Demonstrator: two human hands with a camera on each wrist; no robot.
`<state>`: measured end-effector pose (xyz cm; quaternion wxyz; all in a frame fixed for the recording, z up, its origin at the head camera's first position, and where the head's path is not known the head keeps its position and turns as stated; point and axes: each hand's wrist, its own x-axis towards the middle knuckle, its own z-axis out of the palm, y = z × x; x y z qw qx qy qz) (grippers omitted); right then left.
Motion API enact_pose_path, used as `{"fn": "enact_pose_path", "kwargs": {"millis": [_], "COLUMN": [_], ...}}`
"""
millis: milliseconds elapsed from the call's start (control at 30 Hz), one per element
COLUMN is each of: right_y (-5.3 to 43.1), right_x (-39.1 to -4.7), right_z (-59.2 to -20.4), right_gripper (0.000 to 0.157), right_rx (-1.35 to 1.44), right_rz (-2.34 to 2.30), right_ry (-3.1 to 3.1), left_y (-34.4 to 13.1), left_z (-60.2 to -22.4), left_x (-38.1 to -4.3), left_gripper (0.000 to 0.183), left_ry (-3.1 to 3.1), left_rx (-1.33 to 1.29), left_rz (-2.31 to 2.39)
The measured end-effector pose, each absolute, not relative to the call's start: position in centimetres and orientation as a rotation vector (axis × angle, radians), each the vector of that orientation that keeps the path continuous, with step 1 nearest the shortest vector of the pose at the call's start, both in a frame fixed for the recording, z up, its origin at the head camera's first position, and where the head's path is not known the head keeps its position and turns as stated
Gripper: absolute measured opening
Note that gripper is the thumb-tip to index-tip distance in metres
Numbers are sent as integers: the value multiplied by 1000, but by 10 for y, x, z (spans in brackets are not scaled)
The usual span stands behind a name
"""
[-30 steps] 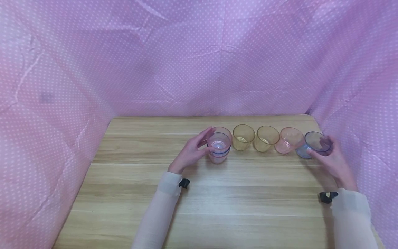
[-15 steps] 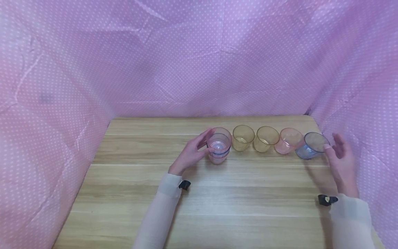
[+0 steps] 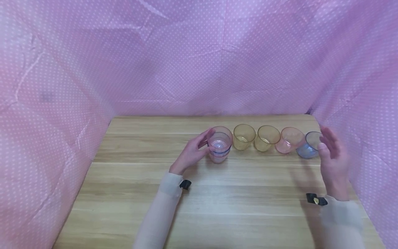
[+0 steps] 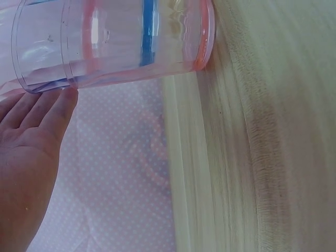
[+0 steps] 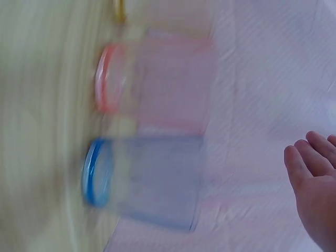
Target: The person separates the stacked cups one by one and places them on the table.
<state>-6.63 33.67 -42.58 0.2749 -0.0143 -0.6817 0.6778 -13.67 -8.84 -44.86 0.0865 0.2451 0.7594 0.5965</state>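
My left hand (image 3: 192, 155) holds a stack of clear tinted cups (image 3: 220, 156) between thumb and fingers, around its upper part. Pink and blue bands show through the stack (image 4: 121, 44) in the left wrist view, its pink base at the table. At the row's right end stands a clear blue cup (image 3: 306, 151). My right hand (image 3: 335, 164) is raised over the blue cup's right side and hides part of its rim in the head view. The right wrist view shows the right hand (image 5: 317, 176) apart from the blue cup (image 5: 152, 181), holding nothing.
Two yellow cups (image 3: 244, 139) (image 3: 266, 141) and a pink cup (image 3: 286, 146) stand upright in a row between the stack and the blue cup. They are on a wooden table (image 3: 242, 207). Pink dotted cloth (image 3: 199, 62) hangs behind the table and along both sides.
My right hand has let go of the blue cup, drawn back to the right, then come up and leftward over its right side. The left hand and the stack have stayed in place.
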Motion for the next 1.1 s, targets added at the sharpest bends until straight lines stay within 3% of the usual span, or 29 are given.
{"fn": "enact_pose_path", "kwargs": {"millis": [433, 667, 1100], "right_y": [267, 232, 186], "right_x": [-68, -80, -91], "right_z": [-424, -434, -440], "right_gripper": [54, 68, 85], "right_rx": [413, 640, 722], "right_rz": [1728, 1614, 1588], "right_ry": [-1996, -2069, -2326], "left_y": [-87, -87, -87], "left_z": [-451, -453, -455], "left_x": [-137, -136, -135], "left_gripper": [69, 70, 68], "left_ry": [2270, 2279, 2291], "left_rx": [724, 711, 743], "left_rz": [1815, 1817, 1814]}}
